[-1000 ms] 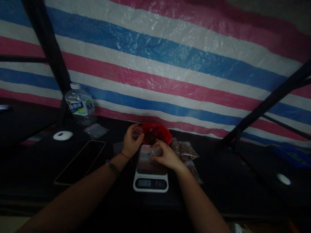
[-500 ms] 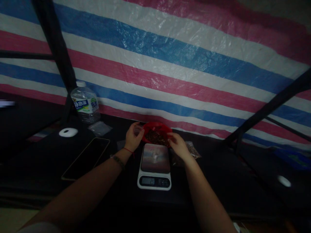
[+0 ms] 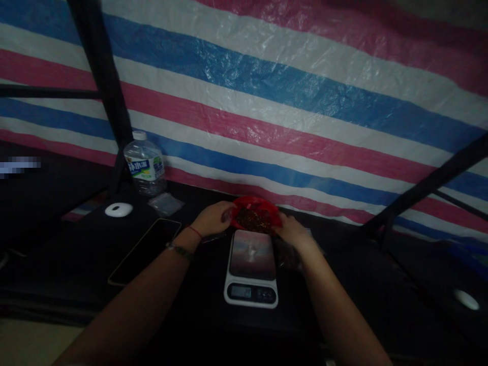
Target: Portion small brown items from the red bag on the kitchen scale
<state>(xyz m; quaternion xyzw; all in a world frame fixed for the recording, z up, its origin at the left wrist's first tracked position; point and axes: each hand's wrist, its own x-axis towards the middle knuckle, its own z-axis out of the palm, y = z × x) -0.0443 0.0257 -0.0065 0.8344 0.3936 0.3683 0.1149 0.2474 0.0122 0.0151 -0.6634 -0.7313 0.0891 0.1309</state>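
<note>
I see both of my hands at a red bowl [image 3: 256,213] at the far edge of a dark tabletop [image 3: 76,264]. A second ago my right hand [image 3: 292,231] lay over the platform of the kitchen scale [image 3: 251,267], pinching a small clear bag; it has since lifted away and moved to the bowl's right rim, so the platform now shows bare — apart from a faint clear wrinkle I cannot make out. My left hand [image 3: 213,218] has stayed at the bowl's left rim, fingers curled against it; whether it still pinches a little bag I cannot tell in this dim light. The right hand's fingers are bent at the rim, and I cannot tell if they hold anything.

The bowl is shallow, bright red plastic, heaped with dark brown, crumbly bits. It sits between my hands, just beyond the scale. Under my right wrist lie clear packets [image 3: 287,254] of the same brown stuff. Well left of my left hand — a phone [image 3: 145,251], a water bottle [image 3: 145,163] and a small white disc [image 3: 119,209].
</note>
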